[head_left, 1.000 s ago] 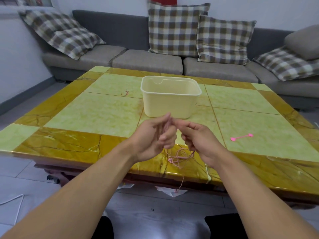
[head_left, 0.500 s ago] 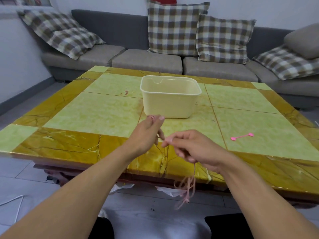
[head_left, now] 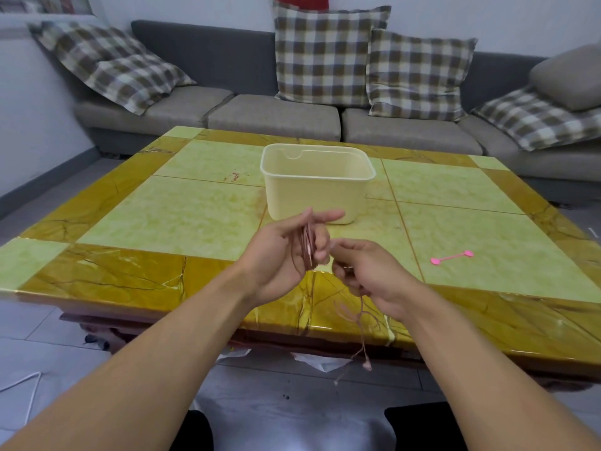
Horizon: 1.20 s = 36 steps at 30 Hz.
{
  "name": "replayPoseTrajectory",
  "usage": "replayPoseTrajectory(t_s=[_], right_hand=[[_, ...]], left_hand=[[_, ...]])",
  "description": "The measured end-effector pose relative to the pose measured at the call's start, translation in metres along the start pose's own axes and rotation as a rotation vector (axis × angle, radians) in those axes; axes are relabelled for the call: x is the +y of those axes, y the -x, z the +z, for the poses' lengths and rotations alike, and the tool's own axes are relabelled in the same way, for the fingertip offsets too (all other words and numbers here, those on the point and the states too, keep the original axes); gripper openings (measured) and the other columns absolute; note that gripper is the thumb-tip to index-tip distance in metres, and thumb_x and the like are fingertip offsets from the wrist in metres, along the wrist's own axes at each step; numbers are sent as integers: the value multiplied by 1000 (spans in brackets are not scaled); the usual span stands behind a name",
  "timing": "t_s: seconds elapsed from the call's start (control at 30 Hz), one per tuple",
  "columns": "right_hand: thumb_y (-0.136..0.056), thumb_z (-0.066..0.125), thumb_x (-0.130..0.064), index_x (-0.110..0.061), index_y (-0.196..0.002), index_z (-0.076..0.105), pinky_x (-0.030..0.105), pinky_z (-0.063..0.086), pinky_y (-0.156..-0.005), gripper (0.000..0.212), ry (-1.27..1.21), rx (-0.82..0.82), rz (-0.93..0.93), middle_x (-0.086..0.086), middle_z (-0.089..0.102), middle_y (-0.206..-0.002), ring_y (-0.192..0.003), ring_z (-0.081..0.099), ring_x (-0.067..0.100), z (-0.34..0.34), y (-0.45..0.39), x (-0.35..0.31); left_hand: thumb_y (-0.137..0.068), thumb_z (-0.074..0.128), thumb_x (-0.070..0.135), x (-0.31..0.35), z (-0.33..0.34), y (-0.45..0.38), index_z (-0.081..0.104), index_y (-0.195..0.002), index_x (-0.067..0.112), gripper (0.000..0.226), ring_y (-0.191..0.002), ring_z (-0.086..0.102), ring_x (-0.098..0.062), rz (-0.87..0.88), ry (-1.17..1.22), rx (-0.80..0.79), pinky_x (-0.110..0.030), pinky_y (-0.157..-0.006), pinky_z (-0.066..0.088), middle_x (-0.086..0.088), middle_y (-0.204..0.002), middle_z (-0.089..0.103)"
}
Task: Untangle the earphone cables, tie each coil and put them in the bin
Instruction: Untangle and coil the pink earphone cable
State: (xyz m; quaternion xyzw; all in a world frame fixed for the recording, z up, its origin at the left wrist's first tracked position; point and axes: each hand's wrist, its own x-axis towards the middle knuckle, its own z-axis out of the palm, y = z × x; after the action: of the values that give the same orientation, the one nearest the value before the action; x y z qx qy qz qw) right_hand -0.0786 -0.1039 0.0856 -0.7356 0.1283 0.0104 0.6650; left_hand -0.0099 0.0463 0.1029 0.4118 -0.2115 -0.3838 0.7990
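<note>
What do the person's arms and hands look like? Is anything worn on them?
Both forearms are bare to the frame's edge: no sleeves, watch, bracelet or gloves show. The left hand and right hand show no rings.

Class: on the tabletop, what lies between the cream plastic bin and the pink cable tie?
Nothing: head view shows bare green tile between cream plastic bin and pink cable tie.
</note>
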Motion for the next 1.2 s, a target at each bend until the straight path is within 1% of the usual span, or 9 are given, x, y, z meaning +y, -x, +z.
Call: replayPoseTrajectory(t_s=[0.1,0.3,0.4,0.47,0.57,0.7,0.9,1.07,1.2], right_hand=[[-105,55,-29,-20,-105,75,22,23,-39,22,103,-118,44,-1,48,-62,-45,31,10,8,5,2],[-102,59,-31,-26,-116,77,21,31,-36,23,228,-283,46,-2,55,-59,-42,48,12,9,15,-6],[-103,58,-28,-20,-105,79,23,36,-40,23,264,-248,-7,0,54,-57,-44,49,15,3,15,-12],[-103,58,-27,-13,-94,76,25,36,-44,24,236,-203,-51,3,54,-58,-44,49,16,-2,15,-15],[-102,57,-22,-13,-82,66,25,36,-43,25,112,-72,-115,6,52,-57,-44,47,18,-13,14,-18],[-103,56,-24,-13,-81,64,29,33,-49,26,67,24,-167,4,52,-57,-46,43,17,-17,7,-14],[-104,56,-28,-18,-85,69,23,31,-48,25,22,18,-186,0,52,-58,-52,39,12,-8,1,-6],[-105,53,-35,-27,-86,73,21,23,-44,29,73,-80,-33,0,52,-63,-49,34,10,4,2,-1],[-106,51,-39,-24,-104,76,21,25,-43,29,194,-201,66,-1,54,-64,-49,37,10,12,8,3]], left_hand=[[-109,30,19,-2,-1,-5,52,-131,-5,39,-86,74,-20,109,68,123,-27,-76,59,-7,-98,76],[-111,28,8,-13,-27,-16,17,-155,2,47,-119,66,-20,283,-251,330,-34,-107,49,-6,-128,69],[-111,31,11,-19,-30,-12,24,-155,8,45,-114,67,-10,222,-654,286,-22,-103,49,0,-123,71],[-110,34,15,-21,-29,-10,37,-150,8,40,-93,71,-6,103,-768,258,-14,-86,52,2,-105,75],[-111,27,35,-18,-28,-7,54,-136,4,48,-58,60,-16,-115,-792,222,-27,-59,45,-5,-77,73],[-104,18,60,-7,-26,-2,68,-98,-2,80,-41,35,-17,-314,-588,-22,-30,-49,28,-9,-53,48],[-107,33,37,-1,-19,-2,56,-80,8,45,-34,24,-7,-305,-4,-338,-21,-40,21,4,-42,40],[-100,43,25,2,-6,0,68,-116,0,39,-47,48,-9,-80,135,-89,-21,-50,41,3,-62,55],[-104,38,10,3,-6,-9,49,-134,-6,36,-97,74,-17,107,194,120,-25,-82,60,-6,-112,75]])
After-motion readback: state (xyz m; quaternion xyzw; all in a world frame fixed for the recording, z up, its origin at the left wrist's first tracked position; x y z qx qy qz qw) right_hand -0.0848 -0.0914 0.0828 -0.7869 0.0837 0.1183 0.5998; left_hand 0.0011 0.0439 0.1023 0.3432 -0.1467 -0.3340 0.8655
